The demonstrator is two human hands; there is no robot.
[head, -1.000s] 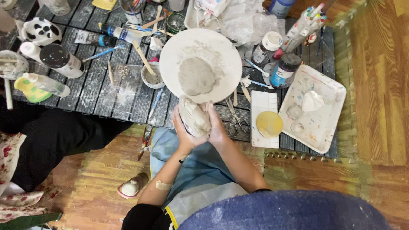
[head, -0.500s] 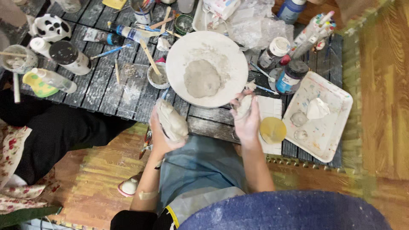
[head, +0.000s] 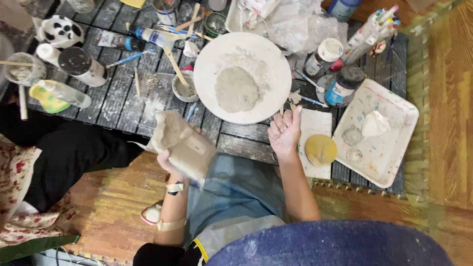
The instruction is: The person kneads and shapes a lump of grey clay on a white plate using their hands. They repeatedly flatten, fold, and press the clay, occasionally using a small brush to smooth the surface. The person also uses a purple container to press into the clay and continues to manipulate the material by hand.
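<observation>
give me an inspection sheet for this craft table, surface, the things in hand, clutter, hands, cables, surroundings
Surface: dark slatted table, dusted with pale powder.
Things in hand: greyish clay-smeared bag; round white plate bearing a flattened grey clay lump.
Clutter: paint jars, brushes, a white tray, a yellow disc, crumpled plastic.
Hands: left hand grips the bag; right hand empty, fingers curled, by the plate's rim.
Cables: nothing seen.
Surroundings: wood-pattern floor mats; another person's dark clothing at left.
</observation>
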